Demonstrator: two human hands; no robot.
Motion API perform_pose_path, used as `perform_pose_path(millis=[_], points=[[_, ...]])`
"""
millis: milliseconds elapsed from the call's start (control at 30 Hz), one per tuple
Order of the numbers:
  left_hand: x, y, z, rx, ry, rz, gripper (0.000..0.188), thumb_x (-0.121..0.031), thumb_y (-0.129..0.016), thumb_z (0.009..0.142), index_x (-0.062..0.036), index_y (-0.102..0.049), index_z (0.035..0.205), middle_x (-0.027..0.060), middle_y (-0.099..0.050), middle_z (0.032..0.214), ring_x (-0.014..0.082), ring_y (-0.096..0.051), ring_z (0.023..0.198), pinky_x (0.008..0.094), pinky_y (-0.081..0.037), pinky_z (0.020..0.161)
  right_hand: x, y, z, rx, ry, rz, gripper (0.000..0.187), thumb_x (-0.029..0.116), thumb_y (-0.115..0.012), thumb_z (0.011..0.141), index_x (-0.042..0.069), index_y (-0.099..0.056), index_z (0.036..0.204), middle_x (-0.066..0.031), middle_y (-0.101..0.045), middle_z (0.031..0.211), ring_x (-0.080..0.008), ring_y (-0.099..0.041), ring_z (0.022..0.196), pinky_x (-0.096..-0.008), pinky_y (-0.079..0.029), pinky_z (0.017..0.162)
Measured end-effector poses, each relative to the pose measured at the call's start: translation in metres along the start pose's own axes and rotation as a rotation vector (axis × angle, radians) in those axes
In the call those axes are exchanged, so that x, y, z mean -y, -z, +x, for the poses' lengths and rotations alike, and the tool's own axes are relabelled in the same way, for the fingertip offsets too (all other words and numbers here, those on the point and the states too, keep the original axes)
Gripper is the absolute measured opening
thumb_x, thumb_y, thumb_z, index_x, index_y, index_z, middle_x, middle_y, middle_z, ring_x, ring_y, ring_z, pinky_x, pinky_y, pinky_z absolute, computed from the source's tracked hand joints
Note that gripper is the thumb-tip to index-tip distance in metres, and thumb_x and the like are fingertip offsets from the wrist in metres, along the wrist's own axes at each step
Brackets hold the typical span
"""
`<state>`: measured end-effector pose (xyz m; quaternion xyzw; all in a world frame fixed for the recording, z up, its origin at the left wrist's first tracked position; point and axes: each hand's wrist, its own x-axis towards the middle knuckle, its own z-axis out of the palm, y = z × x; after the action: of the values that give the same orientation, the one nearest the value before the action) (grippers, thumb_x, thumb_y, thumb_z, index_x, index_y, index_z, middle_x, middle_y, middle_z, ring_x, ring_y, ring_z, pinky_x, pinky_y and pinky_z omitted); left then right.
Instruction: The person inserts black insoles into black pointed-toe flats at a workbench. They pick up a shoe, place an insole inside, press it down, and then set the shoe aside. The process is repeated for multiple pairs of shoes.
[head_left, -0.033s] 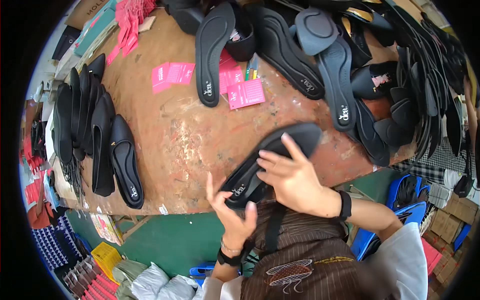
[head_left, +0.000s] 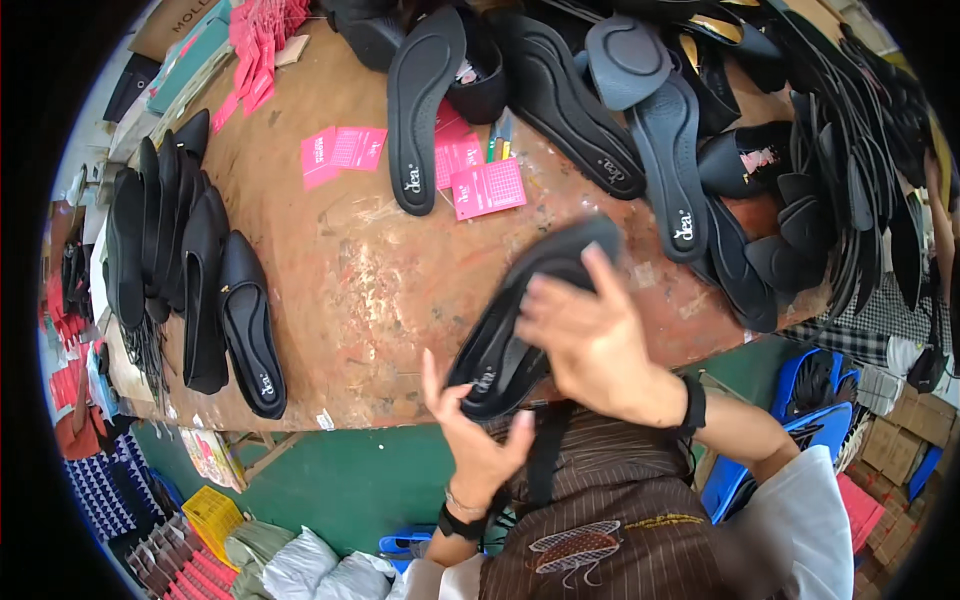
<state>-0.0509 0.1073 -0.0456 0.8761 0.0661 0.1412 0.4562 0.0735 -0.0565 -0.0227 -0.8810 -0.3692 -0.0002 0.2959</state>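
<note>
A black pointed flat shoe with a black insole is held at a slant over the table's near edge, toe up and to the right. My left hand grips its heel, fingers on one side and thumb on the other. Over the shoe's opening and toe, my right hand has its thumb stretched up and its fingers apart, smeared by motion; whether they touch the lining cannot be made out.
Loose black insoles and shoes crowd the table's far and right side. Pink cards lie near the middle. Finished-looking black flats stand in a row at the left. A yellow crate is on the green floor.
The shoe's toe has swung up and to the left. My right hand's fingers have shifted with it and are more blurred, while my left hand keeps the heel.
</note>
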Motion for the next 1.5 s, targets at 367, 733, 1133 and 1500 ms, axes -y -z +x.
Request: perform_pose_path(millis=[367,733,1133,1500], points=[[-0.08,-0.033,0.01,0.516,-0.143,0.568,0.037,-0.023,-0.075,0.075,-0.0056,-0.071,0.107,0.0084,-0.065,0.115,0.0279,-0.059,0.084,0.0352,-0.055,0.063,-0.006,0.053,0.017,0.065,-0.158,0.43,0.022,-0.001,-0.073,0.071,0.002,-0.06,0.089,-0.0194,-0.062,0.123,-0.0342,-0.061,0.114,-0.0451,-0.048,0.095],[-0.08,-0.03,0.021,0.641,-0.073,0.527,0.032,-0.031,-0.071,0.085,-0.0045,-0.073,0.102,0.0118,-0.07,0.112,0.025,-0.068,0.066,0.0352,-0.056,0.057,-0.016,0.013,0.048,0.516,-0.224,-0.024,0.046,0.007,-0.057,0.079,-0.007,-0.059,0.124,-0.0248,-0.057,0.13,-0.0367,-0.052,0.127,-0.0493,-0.028,0.118],[-0.073,-0.029,0.023,0.598,-0.057,0.389,0.026,-0.027,-0.072,0.085,-0.0013,-0.071,0.088,0.0146,-0.069,0.104,0.0293,-0.069,0.062,0.0354,-0.054,0.057,-0.007,-0.003,0.043,0.416,-0.248,-0.132,0.052,0.006,-0.053,0.083,-0.02,-0.047,0.127,-0.0344,-0.054,0.126,-0.0405,-0.052,0.126,-0.0503,-0.027,0.118],[-0.071,-0.026,0.028,0.66,-0.02,0.377,0.027,-0.03,-0.07,0.086,-0.0034,-0.072,0.092,0.0168,-0.07,0.088,0.035,-0.068,0.063,0.0425,-0.054,0.057,-0.006,-0.02,0.016,0.074,-0.058,-0.378,0.046,0.015,-0.046,0.09,-0.005,-0.053,0.131,-0.0192,-0.059,0.125,-0.0299,-0.051,0.128,-0.0504,-0.019,0.121]])
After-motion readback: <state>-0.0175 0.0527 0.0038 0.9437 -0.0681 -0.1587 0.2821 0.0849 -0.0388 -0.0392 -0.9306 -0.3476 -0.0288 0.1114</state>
